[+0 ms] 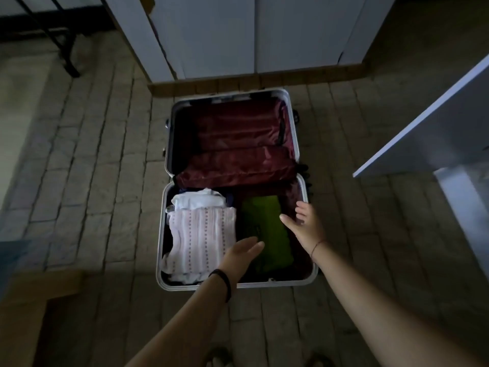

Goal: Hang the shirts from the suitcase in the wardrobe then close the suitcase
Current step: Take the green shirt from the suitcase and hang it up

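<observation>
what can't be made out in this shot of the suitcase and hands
Head view, dim light throughout:
Whether the left hand or right hand touches the folded green garment: seen from above, any gap is hidden.
What lies under the pink-and-white striped knit garment and the folded white garment in the silver hard-shell suitcase: covered by them.
The white wardrobe: cut off by the top edge, inside unseen.

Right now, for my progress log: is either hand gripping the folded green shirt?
No, the left hand and right hand both reach open-fingered over the green shirt.
</observation>
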